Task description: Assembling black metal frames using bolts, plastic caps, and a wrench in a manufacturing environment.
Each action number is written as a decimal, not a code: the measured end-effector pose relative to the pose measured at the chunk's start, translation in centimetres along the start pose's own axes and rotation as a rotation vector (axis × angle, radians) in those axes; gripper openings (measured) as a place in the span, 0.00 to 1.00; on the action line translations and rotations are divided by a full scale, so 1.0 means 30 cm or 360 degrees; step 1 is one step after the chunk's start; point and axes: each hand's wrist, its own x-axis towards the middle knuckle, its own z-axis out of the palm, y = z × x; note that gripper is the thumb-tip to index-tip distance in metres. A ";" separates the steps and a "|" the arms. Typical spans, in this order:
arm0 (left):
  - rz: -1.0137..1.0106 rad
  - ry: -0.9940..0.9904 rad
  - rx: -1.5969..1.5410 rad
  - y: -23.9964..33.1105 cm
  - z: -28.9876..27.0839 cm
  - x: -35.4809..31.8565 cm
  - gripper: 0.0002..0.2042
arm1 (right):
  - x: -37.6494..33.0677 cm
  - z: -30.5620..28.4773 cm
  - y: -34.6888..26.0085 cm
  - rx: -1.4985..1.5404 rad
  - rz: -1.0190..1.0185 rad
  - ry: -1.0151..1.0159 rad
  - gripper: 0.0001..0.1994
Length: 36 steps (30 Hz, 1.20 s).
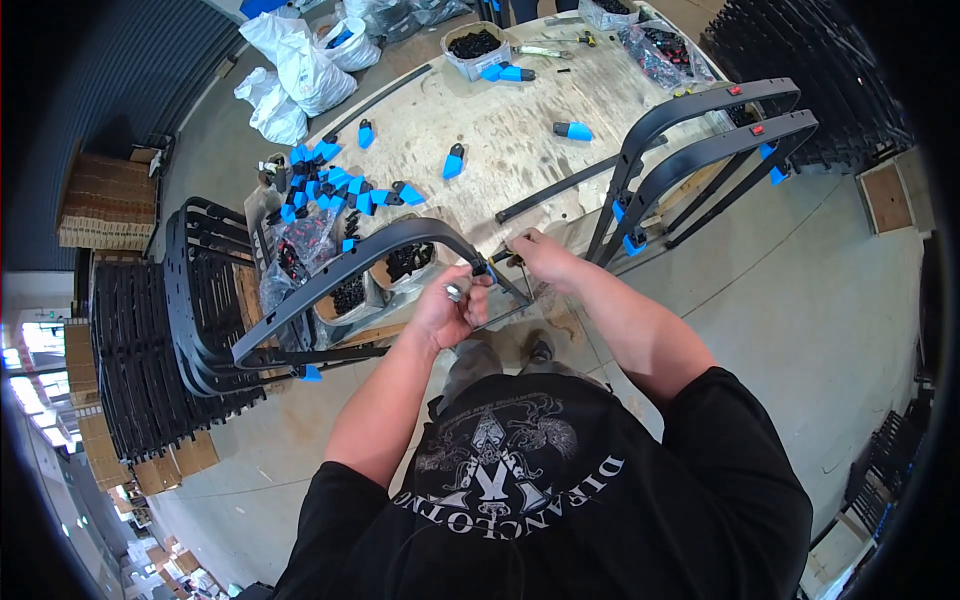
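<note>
A black curved tubular frame (pixel 375 245) arches over the near left edge of the table, its right end between my hands. My left hand (pixel 452 308) is closed around that end, near a blue piece on the tube. A rounded silver metal piece (pixel 458 289) pokes out of the same fist; its kind is hidden. Just right of it, my right hand (pixel 542 258) is closed, fingers pinched at the frame's end. A small yellow-and-black part (pixel 505 256) shows between the hands, too small to name.
The wooden table (pixel 500 130) carries scattered blue-and-black end pieces (pixel 335 185), a dark bar (pixel 580 180) and boxes of small black parts (pixel 410 262). Two similar frames (pixel 690 160) stand at its right edge. Stacked black frames (pixel 160 350) and white sacks (pixel 305 75) lie left.
</note>
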 end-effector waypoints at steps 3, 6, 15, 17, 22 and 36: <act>0.0121 0.0025 0.0058 -0.076 0.038 -0.042 0.17 | -0.073 0.032 -0.099 0.0074 0.0157 -0.0058 0.25; 0.0422 0.0706 0.2152 -0.132 0.012 0.034 0.13 | -0.103 0.024 -0.167 -0.0143 0.0385 -0.0165 0.29; -0.0018 0.0037 0.0350 -0.027 0.037 -0.027 0.13 | -0.088 0.070 -0.074 0.0164 0.0113 0.0133 0.30; 0.0370 0.0558 0.1923 -0.127 0.002 0.068 0.13 | -0.096 0.088 -0.075 0.0006 0.0013 0.0245 0.31; -0.0187 -0.0149 -0.0357 0.069 0.043 -0.094 0.11 | -0.118 0.082 -0.124 0.0009 0.0286 0.0150 0.31; 0.0290 0.0266 0.1560 -0.076 0.037 -0.002 0.11 | -0.103 0.070 -0.111 -0.0143 0.0153 0.0223 0.33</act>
